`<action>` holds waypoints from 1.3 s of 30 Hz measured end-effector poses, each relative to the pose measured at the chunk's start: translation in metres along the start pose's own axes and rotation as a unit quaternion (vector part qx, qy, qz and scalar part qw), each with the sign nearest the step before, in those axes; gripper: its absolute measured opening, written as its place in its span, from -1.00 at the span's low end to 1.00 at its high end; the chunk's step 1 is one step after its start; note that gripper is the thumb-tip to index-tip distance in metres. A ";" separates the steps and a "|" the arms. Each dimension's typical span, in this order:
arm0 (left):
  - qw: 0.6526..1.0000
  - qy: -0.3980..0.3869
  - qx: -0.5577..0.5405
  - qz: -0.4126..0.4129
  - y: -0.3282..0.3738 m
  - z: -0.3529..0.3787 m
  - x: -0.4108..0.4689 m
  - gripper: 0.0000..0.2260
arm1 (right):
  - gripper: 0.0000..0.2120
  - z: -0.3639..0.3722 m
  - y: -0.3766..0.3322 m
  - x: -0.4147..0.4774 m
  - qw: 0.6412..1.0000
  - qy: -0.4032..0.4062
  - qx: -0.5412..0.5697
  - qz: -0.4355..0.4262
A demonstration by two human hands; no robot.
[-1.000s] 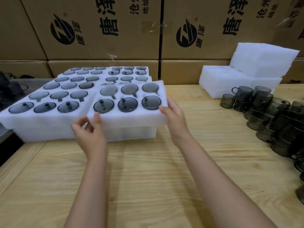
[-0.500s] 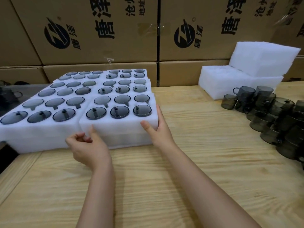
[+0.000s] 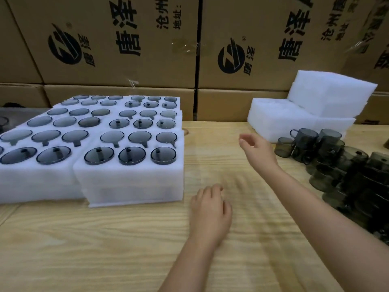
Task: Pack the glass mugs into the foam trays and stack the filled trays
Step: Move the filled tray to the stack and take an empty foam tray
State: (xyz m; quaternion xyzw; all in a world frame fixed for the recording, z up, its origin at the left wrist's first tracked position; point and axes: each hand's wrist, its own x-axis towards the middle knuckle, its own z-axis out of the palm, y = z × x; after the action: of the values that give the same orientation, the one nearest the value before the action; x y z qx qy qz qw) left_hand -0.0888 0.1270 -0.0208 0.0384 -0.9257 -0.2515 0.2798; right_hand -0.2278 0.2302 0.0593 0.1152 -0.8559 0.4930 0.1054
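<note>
Head | left hand grip loosely curled, empty | right hand grip relaxed, empty, near glass mugs

— Where's it filming from?
— One wide-angle camera, worn on the person's head, tipped forward and down over the wooden table.
— Close?
— Arm's reach: the left hand and right hand come in from the bottom edge. It faces the cartons behind, with foam trays at left and glass mugs at right.
</note>
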 end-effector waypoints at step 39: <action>0.973 -0.034 -0.210 -0.092 -0.004 -0.011 0.004 -0.84 | -0.66 -0.042 -0.011 -0.067 0.968 0.206 0.022 -0.139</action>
State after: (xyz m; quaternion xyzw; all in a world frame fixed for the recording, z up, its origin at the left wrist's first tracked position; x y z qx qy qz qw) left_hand -0.0866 0.1183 -0.0129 0.0558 -0.8538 -0.4660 0.2255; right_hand -0.1580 0.2680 0.0693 0.1314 -0.7806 0.5050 0.3442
